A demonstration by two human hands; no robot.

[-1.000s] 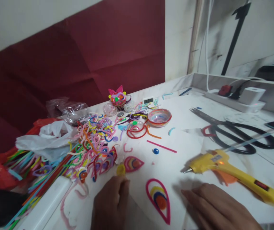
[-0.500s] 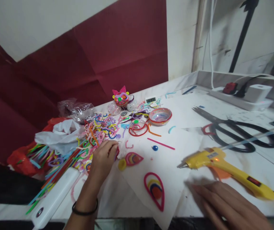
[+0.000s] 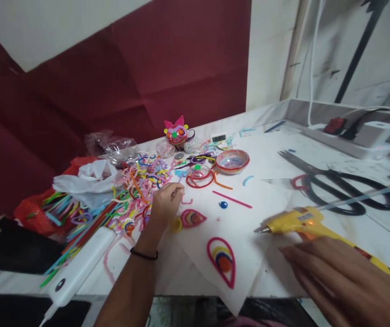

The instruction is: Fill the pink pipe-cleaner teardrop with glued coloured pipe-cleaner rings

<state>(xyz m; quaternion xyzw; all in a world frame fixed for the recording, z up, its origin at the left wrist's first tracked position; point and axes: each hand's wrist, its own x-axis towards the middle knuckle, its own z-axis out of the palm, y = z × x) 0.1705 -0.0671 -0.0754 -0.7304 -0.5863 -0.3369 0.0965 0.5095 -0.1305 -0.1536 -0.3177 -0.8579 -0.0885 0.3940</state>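
My left hand [image 3: 166, 201] reaches into the edge of a heap of bent, many-coloured pipe-cleaner pieces [image 3: 136, 190], its fingers curled on something I cannot make out. A yellow coil [image 3: 176, 225] and a small teardrop shape [image 3: 192, 218] lie right beside it. A larger pink teardrop with coloured rings [image 3: 222, 260] rests on white paper [image 3: 249, 236]. My right hand [image 3: 338, 281] hovers flat with fingers stretched out, just in front of a yellow glue gun [image 3: 313, 225] whose light glows orange.
Big black scissors [image 3: 338, 186] lie at the right, with a power strip [image 3: 351, 136] behind them. A striped bowl [image 3: 232, 161], a pink ball figure [image 3: 177, 132], plastic bags [image 3: 86, 181] and a white power bank [image 3: 79, 268] are also on the table.
My left hand moved forward from the table's near edge into the pipe-cleaner heap and its fingers curled. My right hand rose closer to the glue gun. The view pulled back.
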